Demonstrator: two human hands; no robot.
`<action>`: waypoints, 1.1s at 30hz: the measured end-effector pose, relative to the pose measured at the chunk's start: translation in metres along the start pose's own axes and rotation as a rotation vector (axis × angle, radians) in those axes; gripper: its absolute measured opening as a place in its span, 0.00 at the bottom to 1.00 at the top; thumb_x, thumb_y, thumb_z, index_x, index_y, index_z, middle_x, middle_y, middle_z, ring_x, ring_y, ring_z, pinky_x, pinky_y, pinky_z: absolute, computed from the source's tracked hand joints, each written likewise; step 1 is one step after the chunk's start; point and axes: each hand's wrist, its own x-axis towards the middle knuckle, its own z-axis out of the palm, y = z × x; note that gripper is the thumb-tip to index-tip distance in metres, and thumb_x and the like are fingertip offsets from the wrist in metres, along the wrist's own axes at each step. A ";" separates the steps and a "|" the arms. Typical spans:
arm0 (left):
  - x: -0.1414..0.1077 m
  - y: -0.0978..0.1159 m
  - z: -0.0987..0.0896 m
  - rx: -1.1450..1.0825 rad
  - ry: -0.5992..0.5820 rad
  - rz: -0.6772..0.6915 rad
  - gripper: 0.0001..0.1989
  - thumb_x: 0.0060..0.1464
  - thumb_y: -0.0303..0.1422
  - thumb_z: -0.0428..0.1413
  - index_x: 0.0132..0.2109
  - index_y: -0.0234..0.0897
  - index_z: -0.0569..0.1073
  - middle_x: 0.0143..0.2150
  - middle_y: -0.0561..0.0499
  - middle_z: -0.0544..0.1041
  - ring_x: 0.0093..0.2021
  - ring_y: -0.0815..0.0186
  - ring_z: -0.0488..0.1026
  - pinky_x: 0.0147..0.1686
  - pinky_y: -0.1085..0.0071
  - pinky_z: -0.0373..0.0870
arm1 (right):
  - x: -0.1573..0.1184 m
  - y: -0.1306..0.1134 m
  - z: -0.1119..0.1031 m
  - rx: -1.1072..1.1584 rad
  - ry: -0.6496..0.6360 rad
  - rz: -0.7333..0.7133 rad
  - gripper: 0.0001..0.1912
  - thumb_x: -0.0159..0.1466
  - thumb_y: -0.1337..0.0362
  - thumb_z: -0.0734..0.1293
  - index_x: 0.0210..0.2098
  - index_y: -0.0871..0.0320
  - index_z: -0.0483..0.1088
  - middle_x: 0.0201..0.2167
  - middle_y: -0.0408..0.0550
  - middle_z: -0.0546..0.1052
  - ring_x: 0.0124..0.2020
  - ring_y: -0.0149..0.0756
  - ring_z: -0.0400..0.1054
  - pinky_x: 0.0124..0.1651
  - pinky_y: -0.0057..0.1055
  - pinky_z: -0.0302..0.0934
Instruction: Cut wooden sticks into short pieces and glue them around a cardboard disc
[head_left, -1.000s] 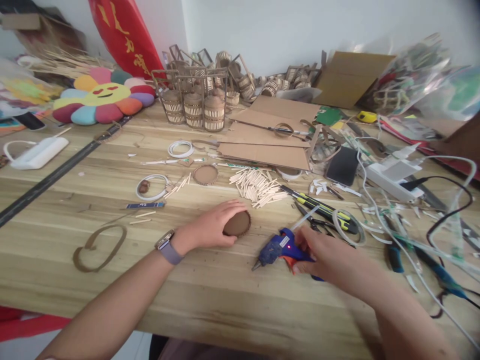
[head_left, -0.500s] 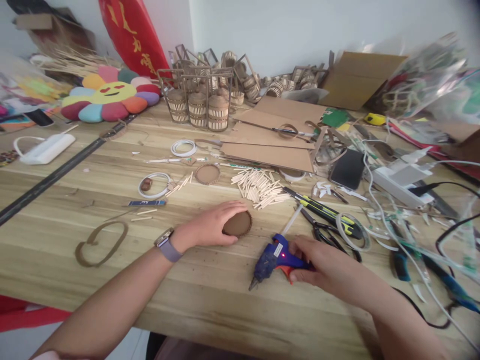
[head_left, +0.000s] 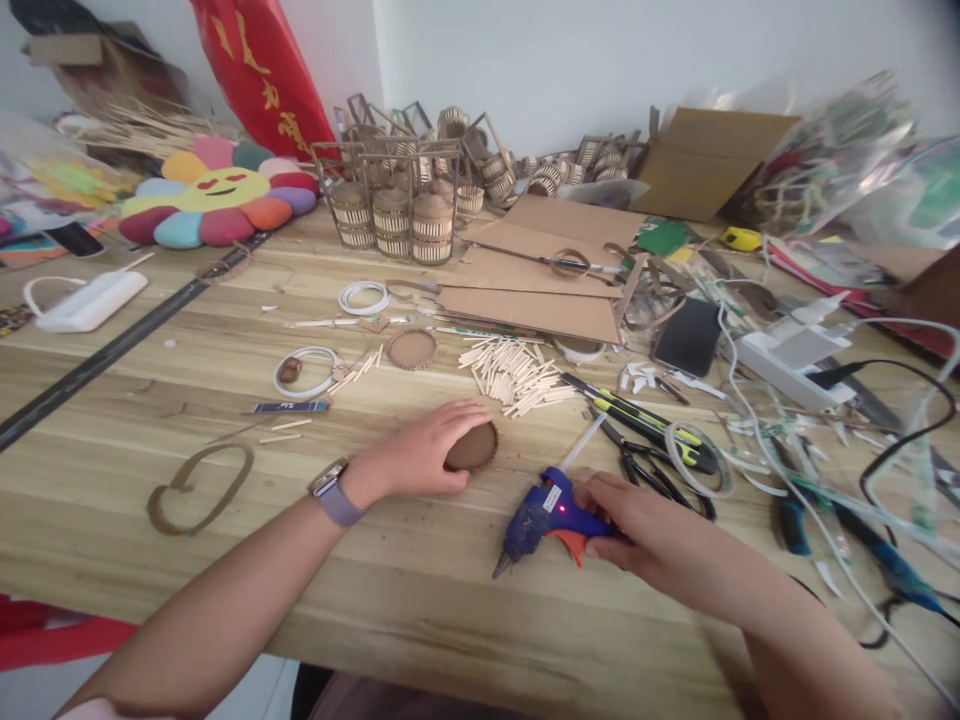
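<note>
My left hand (head_left: pixel 424 450), with a watch at the wrist, curls round the left side of a small round cardboard disc with a raised rim (head_left: pixel 474 448) lying on the table. My right hand (head_left: pixel 622 515) grips the handle of a blue glue gun (head_left: pixel 536 515); its nozzle points down and left, its red light is lit, and a glue stick (head_left: pixel 583 443) sticks out of its back. A second round cardboard piece (head_left: pixel 412 348) lies farther off, beside a pile of short wooden sticks (head_left: pixel 514 375).
Scissors (head_left: pixel 645 465), a yellow-black utility knife (head_left: pixel 652 420) and a tape roll (head_left: pixel 699 460) lie right of the glue gun. Cables run by a white power strip (head_left: pixel 795 355). A curled brown strip (head_left: pixel 199 488) lies left. Small woven baskets (head_left: pixel 394 215) stand behind cardboard sheets (head_left: pixel 529 310).
The view has shifted slightly. My right hand's fingers have eased around the glue gun's orange trigger, which shows more now. The left hand stays at the round cardboard piece.
</note>
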 end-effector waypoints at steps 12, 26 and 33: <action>-0.001 0.003 -0.002 0.033 -0.010 0.000 0.39 0.45 0.27 0.54 0.66 0.30 0.57 0.69 0.37 0.58 0.70 0.52 0.52 0.69 0.54 0.50 | -0.005 0.004 -0.013 0.401 0.321 -0.003 0.18 0.58 0.49 0.68 0.40 0.55 0.71 0.32 0.48 0.76 0.32 0.42 0.70 0.34 0.35 0.67; -0.003 -0.003 -0.002 -0.019 0.053 -0.047 0.39 0.46 0.29 0.59 0.66 0.38 0.59 0.68 0.41 0.61 0.67 0.52 0.58 0.67 0.54 0.54 | 0.020 -0.006 0.011 0.186 0.293 -0.273 0.19 0.65 0.50 0.62 0.24 0.56 0.63 0.24 0.44 0.68 0.28 0.36 0.64 0.31 0.31 0.59; -0.003 -0.003 -0.003 0.018 0.044 -0.038 0.39 0.45 0.28 0.59 0.65 0.36 0.60 0.68 0.41 0.61 0.67 0.52 0.57 0.67 0.55 0.55 | 0.025 -0.005 0.031 0.090 0.399 -0.280 0.13 0.64 0.55 0.64 0.28 0.55 0.64 0.25 0.46 0.71 0.30 0.38 0.66 0.33 0.32 0.60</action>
